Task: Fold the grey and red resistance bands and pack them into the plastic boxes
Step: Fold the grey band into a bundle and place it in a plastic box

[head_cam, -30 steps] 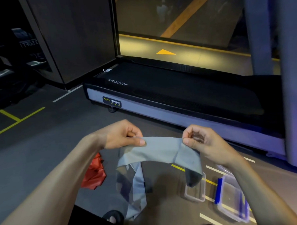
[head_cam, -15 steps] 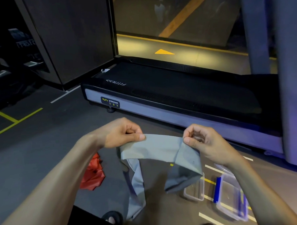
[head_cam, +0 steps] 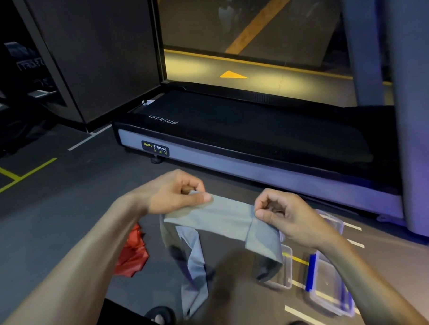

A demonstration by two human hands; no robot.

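Left hand and right hand, apart, each pinch the grey band, stretching it flat above the plastic boxes for folding.

The right forearm hides part of a plastic box.

Dim gym, treadmill on dark line-marked floor
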